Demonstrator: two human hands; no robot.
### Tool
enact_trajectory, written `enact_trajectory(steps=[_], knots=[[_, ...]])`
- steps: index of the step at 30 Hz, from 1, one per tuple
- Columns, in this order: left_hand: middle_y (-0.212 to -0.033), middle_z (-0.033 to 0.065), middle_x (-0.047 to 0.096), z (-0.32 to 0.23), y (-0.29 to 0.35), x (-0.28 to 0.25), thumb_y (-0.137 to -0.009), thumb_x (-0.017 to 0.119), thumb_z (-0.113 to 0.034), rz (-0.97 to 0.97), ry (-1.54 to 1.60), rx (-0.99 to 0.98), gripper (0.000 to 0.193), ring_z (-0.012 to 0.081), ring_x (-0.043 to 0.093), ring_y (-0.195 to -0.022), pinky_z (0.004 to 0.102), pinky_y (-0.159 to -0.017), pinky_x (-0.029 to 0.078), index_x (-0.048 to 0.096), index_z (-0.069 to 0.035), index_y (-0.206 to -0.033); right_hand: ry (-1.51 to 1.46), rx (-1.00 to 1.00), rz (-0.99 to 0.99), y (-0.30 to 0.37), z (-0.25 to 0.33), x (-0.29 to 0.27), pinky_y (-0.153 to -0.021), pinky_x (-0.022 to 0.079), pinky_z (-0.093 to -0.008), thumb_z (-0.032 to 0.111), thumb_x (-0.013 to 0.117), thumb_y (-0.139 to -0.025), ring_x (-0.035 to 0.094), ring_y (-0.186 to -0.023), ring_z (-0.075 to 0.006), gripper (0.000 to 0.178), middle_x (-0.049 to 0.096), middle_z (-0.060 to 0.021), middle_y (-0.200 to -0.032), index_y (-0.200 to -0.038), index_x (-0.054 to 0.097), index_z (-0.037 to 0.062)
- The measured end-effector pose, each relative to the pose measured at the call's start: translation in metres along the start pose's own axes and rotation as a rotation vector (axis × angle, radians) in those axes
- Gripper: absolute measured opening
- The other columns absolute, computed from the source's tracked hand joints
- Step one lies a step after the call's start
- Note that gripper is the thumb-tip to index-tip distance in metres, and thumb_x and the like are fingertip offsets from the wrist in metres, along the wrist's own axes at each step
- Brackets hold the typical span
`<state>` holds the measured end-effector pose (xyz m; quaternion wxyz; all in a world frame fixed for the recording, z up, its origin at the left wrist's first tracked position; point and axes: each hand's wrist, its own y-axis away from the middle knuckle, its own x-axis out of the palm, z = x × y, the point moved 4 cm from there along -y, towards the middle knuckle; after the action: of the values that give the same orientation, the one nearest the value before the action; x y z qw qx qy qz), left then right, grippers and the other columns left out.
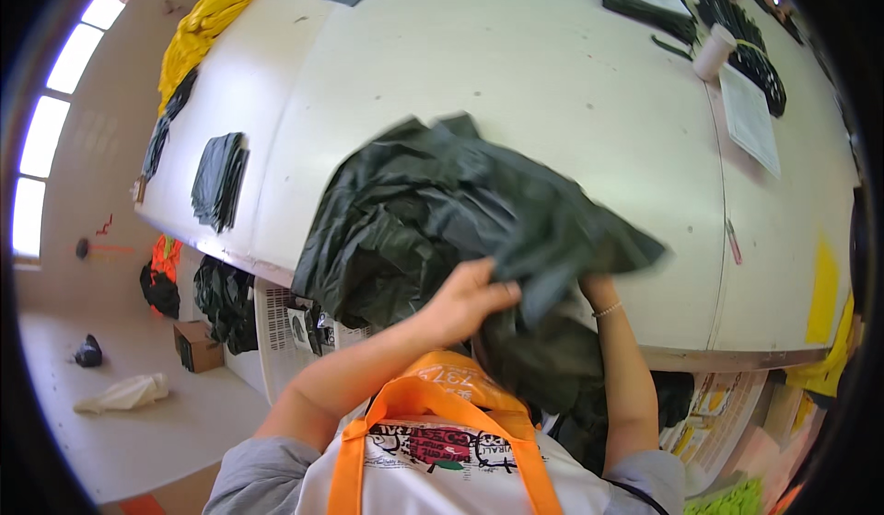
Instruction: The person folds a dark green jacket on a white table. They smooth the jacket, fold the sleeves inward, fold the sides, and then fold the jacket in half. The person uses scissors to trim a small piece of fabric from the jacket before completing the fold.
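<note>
- I see left hand [471,300] pinching dark green cloth [433,184], fingers closed
- Cloth fans out ahead, long axis left-to-right
- Right hand [597,287] mostly covered; can't tell grip

Left hand [474,300] curled, right forearm [628,391] extended

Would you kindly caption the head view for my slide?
Left hand gripping dark green material, right hand mostly hidden behind it, at a pale table.
</note>
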<state>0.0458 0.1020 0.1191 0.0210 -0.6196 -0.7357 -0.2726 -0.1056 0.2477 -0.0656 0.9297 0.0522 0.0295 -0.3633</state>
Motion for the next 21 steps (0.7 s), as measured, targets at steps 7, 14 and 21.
enact_trajectory(steps=[7, 14, 21], knots=[[-0.073, 0.0185, 0.059, -0.037, 0.153, 0.026, -0.078, 0.061, -0.009, 0.53, -0.212, 0.394, 0.02, 0.0265, 0.059, -0.064, 0.0327, -0.06, 0.045, 0.057, 0.006, -0.09, 0.279, -0.543, 0.035, -0.011, 0.075, 0.113, -0.109, 0.024, -0.035, 0.013, 0.055, -0.088, 0.027, -0.137, -0.0285, 0.047, 0.036, -0.0162, -0.142, -0.133, 0.045, 0.0075], [-0.071, 0.0174, 0.062, -0.014, 0.245, 0.001, -0.059, 0.079, -0.02, 0.626, -0.122, 0.542, 0.04, 0.0344, 0.063, -0.069, 0.0358, -0.06, 0.048, 0.057, 0.004, -0.083, 0.405, 0.129, -0.396, 0.218, 0.11, 0.025, -0.106, 0.027, -0.0349, 0.016, 0.056, -0.088, 0.031, -0.131, -0.029, 0.05, 0.038, -0.0186, -0.138, -0.133, 0.04, 0.0039], [-0.061, 0.0173, 0.055, 0.007, 0.295, 0.018, -0.062, 0.078, -0.038, 0.763, -0.658, 0.607, 0.057, 0.0364, 0.059, -0.065, 0.0424, -0.055, 0.046, 0.051, 0.004, -0.09, 0.812, 0.163, -0.934, 0.433, 0.304, -0.034, -0.102, 0.031, -0.0348, 0.016, 0.056, -0.088, 0.037, -0.125, -0.0281, 0.048, 0.042, -0.0188, -0.133, -0.131, 0.04, 0.0018]])
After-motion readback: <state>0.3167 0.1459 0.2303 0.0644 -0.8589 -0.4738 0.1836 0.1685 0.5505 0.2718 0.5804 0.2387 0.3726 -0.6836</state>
